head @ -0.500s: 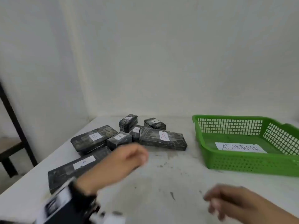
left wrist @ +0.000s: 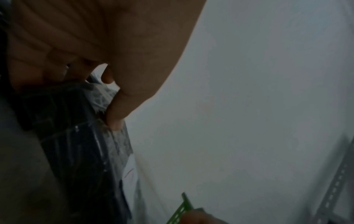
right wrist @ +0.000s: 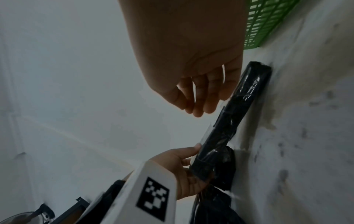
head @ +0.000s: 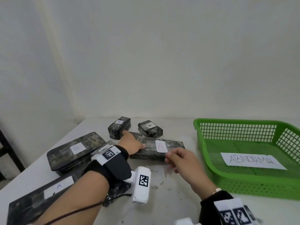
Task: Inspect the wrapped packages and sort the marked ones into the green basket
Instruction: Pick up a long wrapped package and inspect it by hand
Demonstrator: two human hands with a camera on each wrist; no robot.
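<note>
Several black film-wrapped packages with white letter labels lie on the white table. The long package with a red "A" label (head: 172,147) lies in the middle. My left hand (head: 135,144) grips its left end, thumb (left wrist: 114,119) on top and fingers curled round the far side. The same package (right wrist: 239,112) lies flat in the right wrist view. My right hand (head: 171,158) hovers by its near right edge, its fingers (right wrist: 201,98) relaxed and holding nothing. The green basket (head: 211,169) stands to the right with an "ABNORMAL" sheet (head: 251,160) inside.
A large "B" package (head: 76,148) and a long "A" package (head: 40,194) lie at the left. Two small "A" packages (head: 119,127) (head: 150,128) sit behind, near the wall. A dark frame (head: 6,153) stands off the table's left edge.
Both hands have moved forward to the long red "A" package. The left hand has taken hold of its left end, and the right hand has come up beside it.
</note>
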